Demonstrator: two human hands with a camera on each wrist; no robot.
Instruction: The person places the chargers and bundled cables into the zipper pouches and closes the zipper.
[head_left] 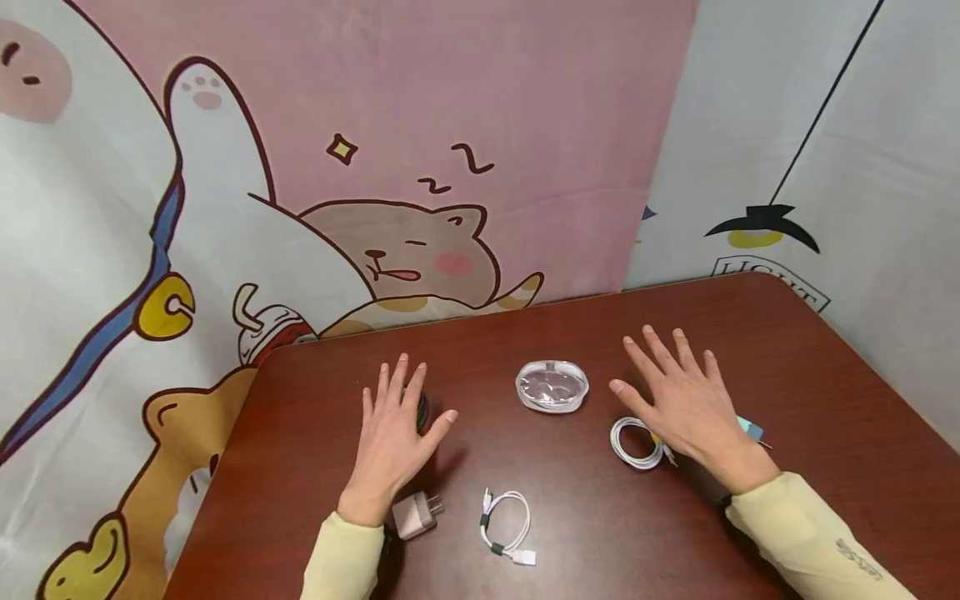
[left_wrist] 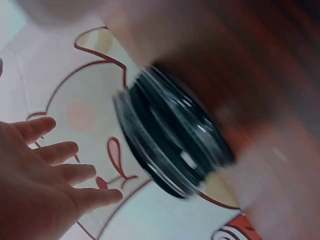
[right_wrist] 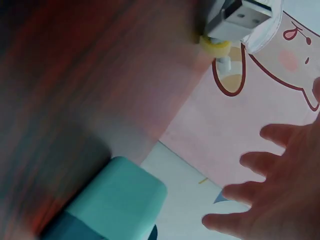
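Note:
My left hand (head_left: 393, 450) hovers over the left of the table with fingers spread, holding nothing. Partly hidden behind it is a dark round object (head_left: 423, 410); the left wrist view shows this glossy, ridged black object (left_wrist: 175, 132), blurred. Below the left hand lies a charger plug (head_left: 415, 515) with metal prongs. To the right, my right hand (head_left: 686, 408) is also spread and holds nothing. Beside and under it lies a coiled white cable (head_left: 617, 442), its USB plug (right_wrist: 245, 15) near a yellow band. A teal-and-blue block (right_wrist: 120, 200) is partly hidden by the right wrist.
A clear oval case (head_left: 552, 388) stands between the hands, farther back. Nearer the front lies a short looped white cable (head_left: 528, 517) with dark bands. The brown table (head_left: 585, 533) meets a cartoon-printed cloth (head_left: 480, 100) at its back edge.

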